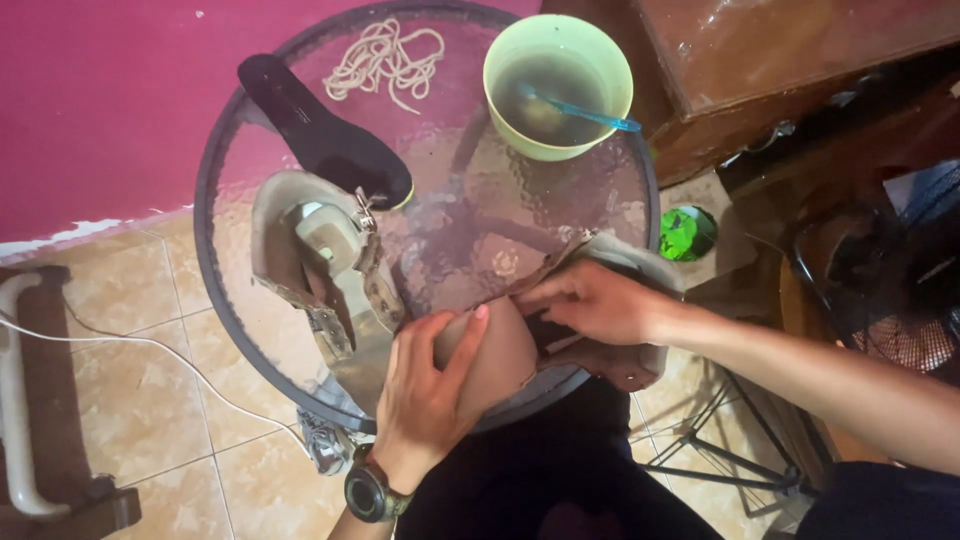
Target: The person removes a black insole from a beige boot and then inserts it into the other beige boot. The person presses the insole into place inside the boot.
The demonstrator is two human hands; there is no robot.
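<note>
Head view. Both hands work on one tan shoe [600,300] at the tabletop [215,150] edge nearest the person: left hand [425,385] cupped around its heel, right hand [590,300] gripping the upper, apparently spreading it open; steady counter-grip seems needed next. Left of this shoe: one second shoe [320,260], one black insole [320,130]. Beyond: one lace bundle [385,60], one green bowl [557,85].

The right hand [590,300] covers the middle of the shoe [610,330], and its fingertips go out of sight inside it. The left hand [425,385] hides the shoe's near end. Left of the shoe, the fixture [20,400] is cut off by the frame. In the bowl [557,85], something lies blurred under murky water, perhaps a sponge.
</note>
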